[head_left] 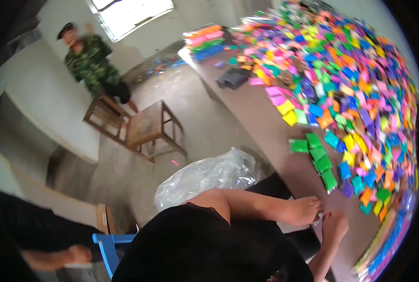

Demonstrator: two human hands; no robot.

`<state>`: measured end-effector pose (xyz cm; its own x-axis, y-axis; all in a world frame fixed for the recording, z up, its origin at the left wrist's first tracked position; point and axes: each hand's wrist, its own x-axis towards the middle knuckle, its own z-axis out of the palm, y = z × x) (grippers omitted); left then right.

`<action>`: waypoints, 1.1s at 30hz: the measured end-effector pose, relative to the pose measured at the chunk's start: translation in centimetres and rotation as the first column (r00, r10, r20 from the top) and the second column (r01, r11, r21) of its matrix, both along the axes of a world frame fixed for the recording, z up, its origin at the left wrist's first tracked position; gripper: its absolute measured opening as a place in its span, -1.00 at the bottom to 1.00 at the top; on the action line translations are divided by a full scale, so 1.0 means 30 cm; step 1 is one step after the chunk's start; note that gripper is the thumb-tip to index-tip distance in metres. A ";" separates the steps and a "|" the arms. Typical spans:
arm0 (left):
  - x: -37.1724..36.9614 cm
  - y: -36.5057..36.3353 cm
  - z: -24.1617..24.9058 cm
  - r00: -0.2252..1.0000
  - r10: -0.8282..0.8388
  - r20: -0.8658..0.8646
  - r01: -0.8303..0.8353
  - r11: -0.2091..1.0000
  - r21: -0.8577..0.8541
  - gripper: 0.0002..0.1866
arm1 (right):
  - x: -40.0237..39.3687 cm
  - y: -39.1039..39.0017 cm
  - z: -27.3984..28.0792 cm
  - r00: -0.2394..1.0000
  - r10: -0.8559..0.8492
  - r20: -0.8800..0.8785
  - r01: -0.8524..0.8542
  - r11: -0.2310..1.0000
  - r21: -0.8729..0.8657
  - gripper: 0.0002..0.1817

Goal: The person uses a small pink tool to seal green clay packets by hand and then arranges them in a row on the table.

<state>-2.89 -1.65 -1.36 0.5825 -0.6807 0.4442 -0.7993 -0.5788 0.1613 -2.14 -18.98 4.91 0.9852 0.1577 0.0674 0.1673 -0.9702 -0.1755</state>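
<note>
Tabletop (247, 105): small item (319, 216) between hands (306, 210) (335, 225)

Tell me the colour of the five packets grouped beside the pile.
Green packets, best seen in the head view.

Legible inscriptions: none. Coloured packets (315, 110), heaped on the right: no wording, brand or number readable, surfaces small and blurred. Green packets (321, 163), in a cluster left of the near part of the heap: likewise unreadable. Bagged strips (389, 237), near right: no label decipherable. Stacked bundles (204, 41), far end: likewise. Black garment (209, 244), near: small pale motif (271, 278), whether lettering or ornament cannot be told.
</note>
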 end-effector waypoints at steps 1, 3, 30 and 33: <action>-0.012 0.012 0.045 1.000 -0.010 0.020 0.009 1.000 0.012 -0.78 | 0.007 -0.005 0.012 1.000 0.004 -0.023 -0.005 0.999 -0.034 -0.81; -0.029 0.043 0.083 0.995 0.039 -0.096 -0.035 0.998 0.050 -0.78 | 0.017 -0.055 -0.002 0.999 0.022 -0.044 -0.025 0.997 -0.067 -0.80; -0.191 0.509 0.239 0.368 -0.739 -0.564 -0.780 0.086 -0.620 -0.66 | -0.125 0.206 0.054 0.982 0.178 -0.068 -0.053 0.599 0.799 -0.83; -0.202 0.508 0.271 0.371 -0.696 -0.614 -0.761 0.152 -0.631 -0.64 | -0.085 0.267 0.114 0.961 0.275 -0.032 -0.081 0.388 0.918 -0.86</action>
